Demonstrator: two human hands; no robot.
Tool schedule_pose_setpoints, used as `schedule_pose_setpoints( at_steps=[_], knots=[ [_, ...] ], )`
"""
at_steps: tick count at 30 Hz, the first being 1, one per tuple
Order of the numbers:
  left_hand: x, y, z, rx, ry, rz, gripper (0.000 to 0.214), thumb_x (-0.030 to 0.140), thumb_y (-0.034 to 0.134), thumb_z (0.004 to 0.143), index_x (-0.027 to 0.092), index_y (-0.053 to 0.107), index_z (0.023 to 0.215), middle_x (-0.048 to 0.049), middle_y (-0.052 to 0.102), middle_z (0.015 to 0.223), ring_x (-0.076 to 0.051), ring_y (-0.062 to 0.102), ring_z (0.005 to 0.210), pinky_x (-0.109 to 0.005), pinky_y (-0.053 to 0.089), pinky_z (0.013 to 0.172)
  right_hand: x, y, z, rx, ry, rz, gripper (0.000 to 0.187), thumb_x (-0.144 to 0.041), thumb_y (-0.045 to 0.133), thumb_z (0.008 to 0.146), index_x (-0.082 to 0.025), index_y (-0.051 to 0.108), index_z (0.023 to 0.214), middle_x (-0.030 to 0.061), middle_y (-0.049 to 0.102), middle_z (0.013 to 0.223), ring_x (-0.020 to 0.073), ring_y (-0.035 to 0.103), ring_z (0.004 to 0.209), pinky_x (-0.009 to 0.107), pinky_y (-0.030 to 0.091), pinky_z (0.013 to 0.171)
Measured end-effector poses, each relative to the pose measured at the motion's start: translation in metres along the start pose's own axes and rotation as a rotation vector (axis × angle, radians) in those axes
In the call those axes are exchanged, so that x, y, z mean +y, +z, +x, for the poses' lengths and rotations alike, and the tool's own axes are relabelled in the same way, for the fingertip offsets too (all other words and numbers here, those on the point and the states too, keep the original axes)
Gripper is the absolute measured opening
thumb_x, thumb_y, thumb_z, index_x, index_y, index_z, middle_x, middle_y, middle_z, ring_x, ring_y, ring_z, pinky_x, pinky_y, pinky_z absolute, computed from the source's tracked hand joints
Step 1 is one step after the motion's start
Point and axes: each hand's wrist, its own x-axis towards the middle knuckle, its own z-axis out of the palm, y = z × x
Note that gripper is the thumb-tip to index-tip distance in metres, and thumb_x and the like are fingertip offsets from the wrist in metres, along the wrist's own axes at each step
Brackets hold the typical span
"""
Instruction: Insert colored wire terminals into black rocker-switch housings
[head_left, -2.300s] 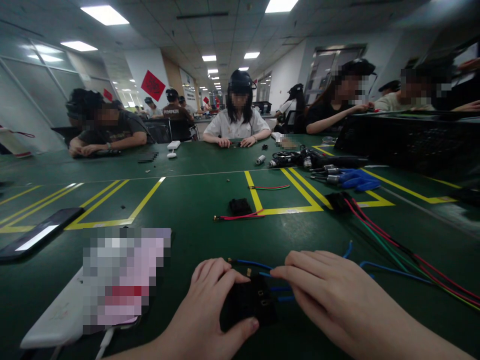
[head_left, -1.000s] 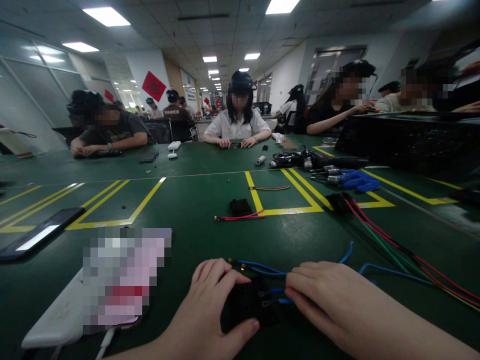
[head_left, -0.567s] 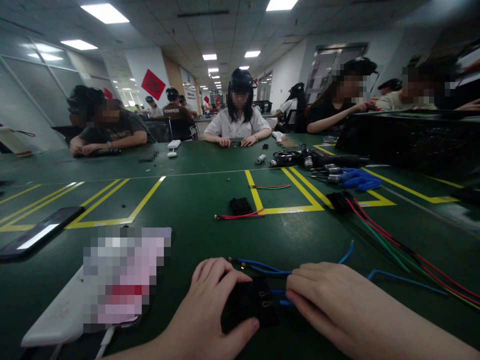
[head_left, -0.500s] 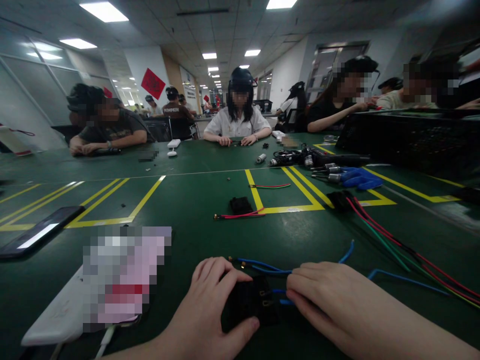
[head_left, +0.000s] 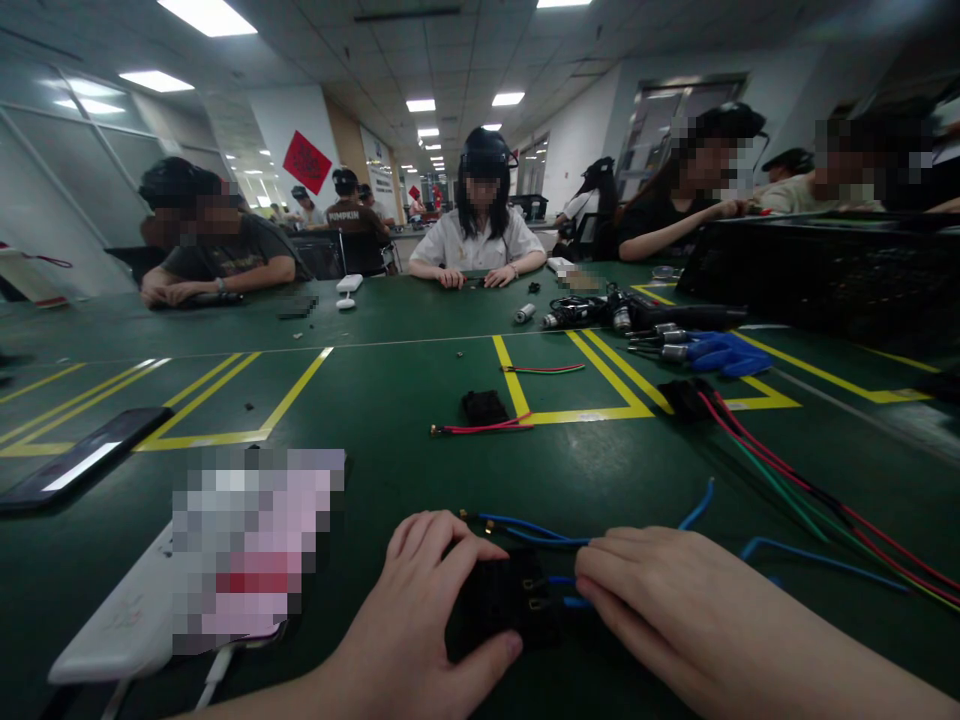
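My left hand is closed round a black plastic connector block low on the green table, thumb at its near side and fingers at its far side. Two small brass-coloured contacts show on the block's right part. From there blue wires run right, under the fingers of my right hand, which are pressed together on them. Two loose blue wires with brass terminals lie just beyond the block. The fingertips of my right hand are partly hidden.
Farther off lie a black block, red wires, and a black connector with red and green wires. A phone and a white power bank lie left. Screwdrivers and a blue glove are at right. Co-workers sit around.
Both hands keep almost the same hold on the block and the blue wires. The whole view has shifted very slightly.
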Motion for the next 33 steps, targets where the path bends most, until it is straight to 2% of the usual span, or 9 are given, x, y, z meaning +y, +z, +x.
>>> schedule_pose_setpoints(
  at_steps=[10, 17, 33],
  knots=[
    [0.0009, -0.0012, -0.0026, -0.018, -0.005, -0.006, 0.043, 0.016, 0.071, 0.074, 0.026, 0.059, 0.114, -0.0052, 0.054, 0.111, -0.032, 0.047, 0.112, -0.053, 0.038, 0.099, 0.0012, 0.0041, -0.0028, -0.081, 0.032, 0.010, 0.024, -0.008, 0.042, 0.093, -0.021, 0.062, 0.090, 0.0031, 0.068, 0.082, 0.0218, 0.066, 0.072, 0.035, 0.050, 0.065],
    [0.0009, -0.0016, -0.0006, -0.033, -0.014, -0.014, 0.043, 0.015, 0.070, 0.073, 0.025, 0.060, 0.114, -0.0055, 0.054, 0.110, -0.033, 0.047, 0.112, -0.054, 0.038, 0.098, 0.0015, 0.0039, -0.0004, -0.031, -0.004, 0.002, 0.022, -0.009, 0.043, 0.091, -0.021, 0.061, 0.088, 0.0025, 0.067, 0.075, 0.0192, 0.066, 0.067, 0.030, 0.051, 0.063],
    [0.0058, -0.0053, 0.0019, -0.069, -0.040, -0.003, 0.043, 0.015, 0.071, 0.072, 0.022, 0.062, 0.113, -0.0075, 0.055, 0.111, -0.033, 0.047, 0.113, -0.054, 0.038, 0.100, -0.0004, 0.0040, -0.0017, 0.002, -0.009, -0.025, 0.020, -0.008, 0.046, 0.088, -0.022, 0.059, 0.085, 0.0017, 0.068, 0.073, 0.0189, 0.067, 0.064, 0.028, 0.051, 0.061]
  ],
)
